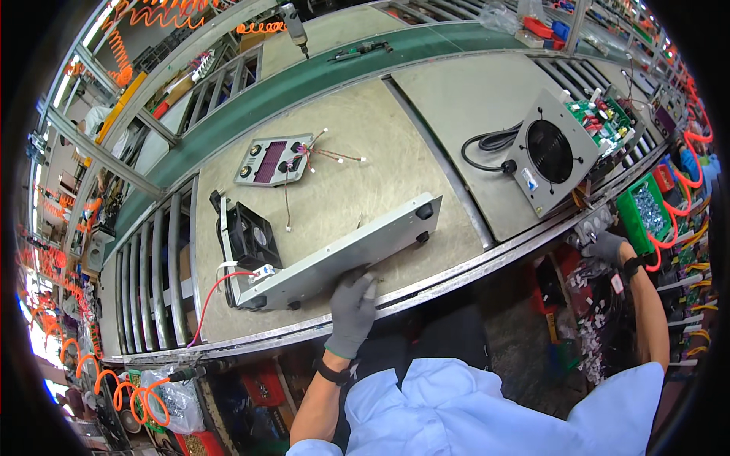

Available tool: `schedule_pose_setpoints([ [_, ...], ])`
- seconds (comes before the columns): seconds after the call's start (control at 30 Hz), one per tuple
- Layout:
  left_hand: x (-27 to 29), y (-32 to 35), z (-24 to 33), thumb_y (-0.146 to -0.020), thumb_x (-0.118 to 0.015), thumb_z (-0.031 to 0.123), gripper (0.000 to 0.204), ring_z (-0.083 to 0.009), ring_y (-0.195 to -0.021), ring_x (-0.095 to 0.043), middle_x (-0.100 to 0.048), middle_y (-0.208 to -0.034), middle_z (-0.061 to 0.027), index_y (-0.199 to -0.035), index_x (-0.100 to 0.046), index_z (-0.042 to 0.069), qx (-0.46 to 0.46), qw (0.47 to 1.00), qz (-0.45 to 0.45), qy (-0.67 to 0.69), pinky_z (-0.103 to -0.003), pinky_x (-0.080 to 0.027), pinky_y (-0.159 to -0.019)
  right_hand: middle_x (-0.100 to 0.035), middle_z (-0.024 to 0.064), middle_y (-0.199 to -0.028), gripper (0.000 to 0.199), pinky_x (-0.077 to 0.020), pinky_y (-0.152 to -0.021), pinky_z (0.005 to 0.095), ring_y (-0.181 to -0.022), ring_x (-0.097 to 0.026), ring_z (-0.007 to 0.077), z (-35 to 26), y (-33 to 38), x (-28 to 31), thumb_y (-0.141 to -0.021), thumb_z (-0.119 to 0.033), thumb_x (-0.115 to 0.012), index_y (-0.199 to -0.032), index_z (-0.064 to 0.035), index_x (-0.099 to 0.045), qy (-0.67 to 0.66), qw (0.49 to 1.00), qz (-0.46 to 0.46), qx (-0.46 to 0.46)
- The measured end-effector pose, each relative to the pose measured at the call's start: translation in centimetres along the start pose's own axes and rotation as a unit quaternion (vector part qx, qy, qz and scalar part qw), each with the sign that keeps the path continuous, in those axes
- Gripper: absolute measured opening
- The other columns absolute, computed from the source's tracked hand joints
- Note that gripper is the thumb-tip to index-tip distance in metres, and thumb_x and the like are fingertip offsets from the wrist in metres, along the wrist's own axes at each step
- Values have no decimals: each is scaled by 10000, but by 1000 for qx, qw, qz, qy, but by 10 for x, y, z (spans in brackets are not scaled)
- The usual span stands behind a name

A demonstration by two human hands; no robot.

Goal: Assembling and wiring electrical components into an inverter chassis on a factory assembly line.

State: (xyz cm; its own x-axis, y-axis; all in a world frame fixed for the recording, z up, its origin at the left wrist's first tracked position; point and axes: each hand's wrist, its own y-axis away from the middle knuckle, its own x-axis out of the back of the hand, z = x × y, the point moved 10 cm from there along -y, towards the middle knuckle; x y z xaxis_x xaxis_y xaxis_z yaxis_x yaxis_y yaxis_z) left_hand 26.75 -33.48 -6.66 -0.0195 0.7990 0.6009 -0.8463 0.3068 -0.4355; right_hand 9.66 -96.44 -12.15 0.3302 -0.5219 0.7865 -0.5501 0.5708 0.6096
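Observation:
A grey metal chassis (334, 254) stands on its side on the near part of the bench, with small black feet on its outer face. Inside its left end sits a black fan (252, 234), and a red wire trails off toward the bench edge. My left hand (353, 310), in a grey glove, is closed with curled fingers against the chassis's lower edge; what they hold, if anything, is hidden. Far to the right, my gloved right hand (606, 248) reaches to a grey metal holder (591, 223) at the bench edge. Its fingers look drawn together, their tips mostly hidden.
Behind the chassis lies a grey front panel (271, 161) with loose wires. To the right stands another unit (544, 152) with fan, power cord and green circuit board. A green bin (645, 207) of small metal parts sits beyond my right hand. A power screwdriver (293, 29) hangs overhead.

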Motion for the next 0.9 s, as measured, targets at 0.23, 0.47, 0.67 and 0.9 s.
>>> schedule_pose_setpoints([
  [0.23,30,19,-29,-978,-697,136,211,-225,-889,-671,-743,-961,-97,-1128,-784,15,155,984,27,79,-354,-527,-839,-683,47,-780,311,-538,-594,341,-660,-653,155,-10,69,-52,-781,-180,-792,-1021,-18,-678,-119,974,-24,189],
  [0.47,6,66,-34,-1041,-650,194,290,-41,-720,-579,-686,-911,2,-1269,-748,45,409,853,-63,319,-212,-480,-623,-672,89,-964,510,-550,-597,330,-710,-654,147,-94,201,-185,-773,-250,-876,-1174,-36,-644,-241,933,-236,128],
  [0.67,-18,85,-14,-1028,-717,258,305,-57,-652,-558,-663,-840,-1,-1206,-727,10,438,763,-70,470,-205,-441,-572,-721,151,-999,671,-559,-801,388,-875,-697,236,-238,265,-205,-751,-447,-906,-1217,-21,-678,-197,896,-175,358],
  [0.9,32,106,-37,-1035,-707,317,366,-72,-645,-536,-620,-803,2,-1188,-690,-14,451,746,-7,490,-214,-436,-581,-707,130,-960,680,-551,-790,376,-856,-668,198,-310,282,-234,-754,-469,-916,-1197,-13,-674,-190,867,-251,386],
])
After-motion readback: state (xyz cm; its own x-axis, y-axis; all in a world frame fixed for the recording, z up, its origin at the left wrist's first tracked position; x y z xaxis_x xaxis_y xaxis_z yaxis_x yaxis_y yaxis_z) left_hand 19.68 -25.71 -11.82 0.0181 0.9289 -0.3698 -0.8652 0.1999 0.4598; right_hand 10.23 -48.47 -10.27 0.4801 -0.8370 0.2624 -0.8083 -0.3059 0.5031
